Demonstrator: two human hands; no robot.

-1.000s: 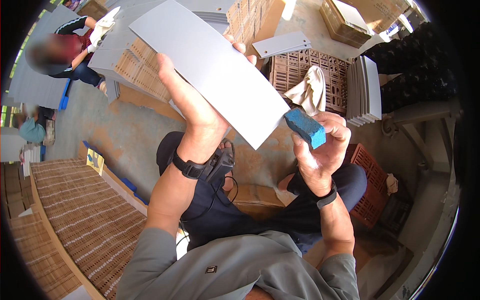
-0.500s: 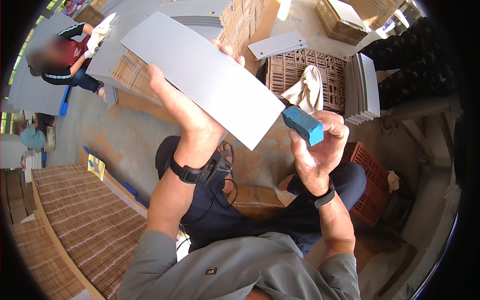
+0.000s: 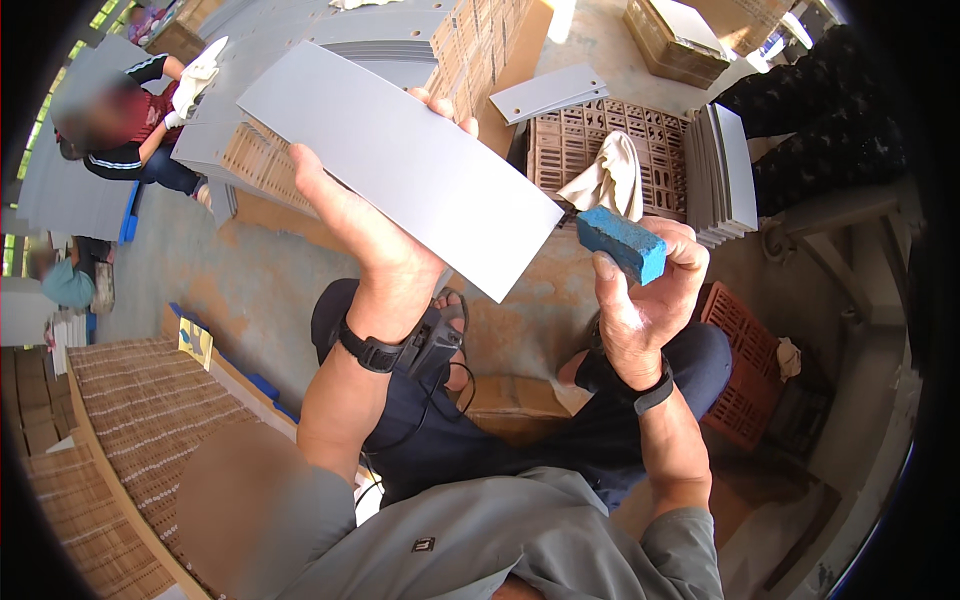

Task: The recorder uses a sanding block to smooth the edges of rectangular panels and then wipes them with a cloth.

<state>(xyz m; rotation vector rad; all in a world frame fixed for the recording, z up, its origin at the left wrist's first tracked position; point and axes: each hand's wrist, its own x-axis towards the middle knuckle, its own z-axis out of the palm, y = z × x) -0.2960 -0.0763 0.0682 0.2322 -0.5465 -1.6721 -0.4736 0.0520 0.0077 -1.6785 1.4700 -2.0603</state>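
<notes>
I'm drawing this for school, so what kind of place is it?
Probably a workshop or small factory: many matching grey panels stand stacked beside a slotted brown crate, with a cardboard box farther back.

A thin, rectangular grey board (image 3: 400, 165) lies across the left of the two hands (image 3: 380, 232); a blue rectangular block (image 3: 620, 243) sits in the right one, just right of the board's near end. Beyond the block, a crumpled cream cloth (image 3: 612, 175) lies on a brown slotted plastic crate (image 3: 655, 135), left of a row of grey boards (image 3: 722, 170). A brown cardboard carton (image 3: 675, 55) stands behind that crate; a red slotted plastic crate (image 3: 735, 390) stands right of the right knee.
</notes>
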